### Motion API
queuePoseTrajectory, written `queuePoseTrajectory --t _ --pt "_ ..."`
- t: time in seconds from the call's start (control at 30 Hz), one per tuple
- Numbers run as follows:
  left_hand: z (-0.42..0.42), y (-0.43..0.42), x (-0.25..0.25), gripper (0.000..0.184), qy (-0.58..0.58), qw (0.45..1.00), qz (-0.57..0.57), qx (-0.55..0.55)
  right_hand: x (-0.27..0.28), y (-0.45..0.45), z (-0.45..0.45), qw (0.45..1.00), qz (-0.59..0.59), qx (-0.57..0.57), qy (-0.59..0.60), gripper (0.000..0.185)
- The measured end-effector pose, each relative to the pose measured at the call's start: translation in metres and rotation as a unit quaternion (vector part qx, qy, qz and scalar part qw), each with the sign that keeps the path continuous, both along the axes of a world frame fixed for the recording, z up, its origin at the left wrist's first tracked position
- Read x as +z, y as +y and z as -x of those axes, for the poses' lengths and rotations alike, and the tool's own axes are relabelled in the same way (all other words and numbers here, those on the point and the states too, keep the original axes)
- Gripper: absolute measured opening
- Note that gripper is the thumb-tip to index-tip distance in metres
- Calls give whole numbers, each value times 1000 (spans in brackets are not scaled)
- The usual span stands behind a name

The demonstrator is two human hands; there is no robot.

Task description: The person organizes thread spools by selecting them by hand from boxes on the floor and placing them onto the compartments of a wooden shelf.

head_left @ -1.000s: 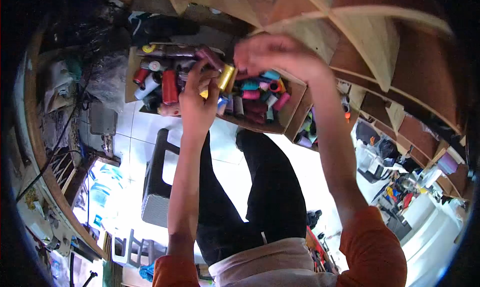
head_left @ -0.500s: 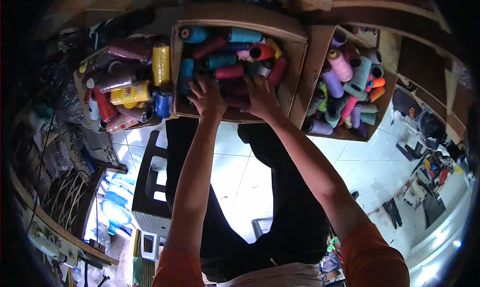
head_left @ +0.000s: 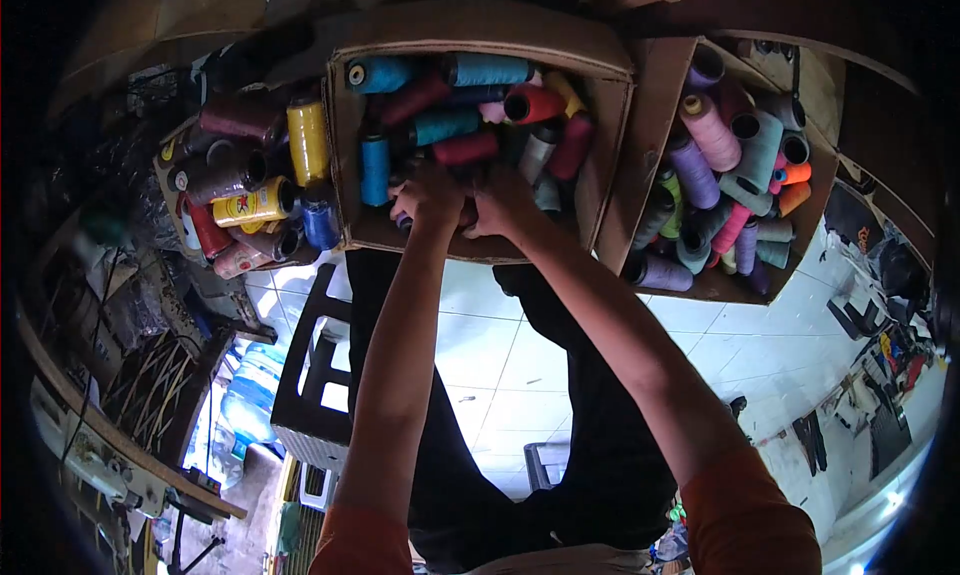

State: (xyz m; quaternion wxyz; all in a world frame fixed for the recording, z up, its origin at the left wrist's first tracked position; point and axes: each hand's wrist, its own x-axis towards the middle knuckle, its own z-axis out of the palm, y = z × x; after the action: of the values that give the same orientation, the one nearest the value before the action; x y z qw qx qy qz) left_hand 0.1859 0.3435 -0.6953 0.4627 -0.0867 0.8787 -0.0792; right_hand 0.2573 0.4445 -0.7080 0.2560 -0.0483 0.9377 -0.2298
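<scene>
Both my hands reach into the middle cardboard box (head_left: 612,155), which holds several thread spools. My left hand (head_left: 430,193) is closed, fingers curled down over a dark spool (head_left: 402,221) at the near side; only its end shows. Beside it, my right hand (head_left: 503,203) is bent round a dark maroon spool (head_left: 468,213), mostly hidden between the hands. Whether this is one spool or two, I cannot tell. Just beyond lies a crimson spool (head_left: 466,148). A blue spool (head_left: 375,170) stands left of my left hand, and a grey spool (head_left: 539,151) lies right of my right hand.
To the left is a pile of spools, with a yellow one (head_left: 307,142) upright. Another cardboard box (head_left: 655,125) on the right holds purple, pink and grey spools. A dark plastic stool (head_left: 310,375) stands on the tiled floor (head_left: 480,345) by my legs.
My hands have come closer together and lower in the box, and their spread fingers have curled in. The view has shifted a little, so the boxes look nearer.
</scene>
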Motion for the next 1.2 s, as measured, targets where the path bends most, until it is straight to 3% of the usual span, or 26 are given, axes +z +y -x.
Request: queuePoseTrajectory --t 0.07,0.23,0.33,0.47,0.53,0.57,0.63,0.67,0.7,0.77,0.8,0.87,0.93,0.97,1.07,1.2 --pt "-11 -2 -22 88 24 999 27 -36 2 -3 0 1000 -14 -4 -23 70" --pt "-14 10 -15 90 79 992 98 -28 10 -8 16 986 -80 21 -144 73" --pt "-15 8 -27 86 81 990 115 -33 20 -2 14 985 -37 -16 -168 63" --pt "-18 1 -34 81 110 989 97 -24 62 20 9 970 -4 -43 -240 67" --pt "-4 4 -9 75 48 997 53 42 69 36 5 957 53 -103 -266 68" --pt "3 4 9 72 14 997 33 72 73 44 0 947 145 -159 -240 67" --pt "8 -25 32 68 -51 975 -212 52 81 60 -7 892 325 -260 -177 66" --pt "9 -39 42 67 -82 940 -328 41 87 67 -11 869 344 -296 -197 66" --pt "-2 -51 33 52 -10 859 -491 141 101 75 -8 845 362 -330 -215 65" --pt "-7 -58 69 56 -96 757 -534 364 140 83 3 795 401 -391 -231 69" --pt "-7 -58 84 57 -135 683 -546 465 144 79 3 807 376 -405 -205 71" --pt "-11 -52 93 65 -105 593 -620 502 151 68 5 828 325 -431 -149 74" --pt "-14 -27 127 72 -63 505 -666 546 188 46 25 853 311 -409 -91 92" --pt "-18 -28 120 80 -93 406 -722 552 206 34 35 867 294 -396 -69 97" --pt "-15 -23 141 81 -50 315 -770 553 233 -3 51 899 232 -371 9 112" --pt "14 -40 175 84 -26 282 -800 529 276 -36 74 932 185 -303 77 120"
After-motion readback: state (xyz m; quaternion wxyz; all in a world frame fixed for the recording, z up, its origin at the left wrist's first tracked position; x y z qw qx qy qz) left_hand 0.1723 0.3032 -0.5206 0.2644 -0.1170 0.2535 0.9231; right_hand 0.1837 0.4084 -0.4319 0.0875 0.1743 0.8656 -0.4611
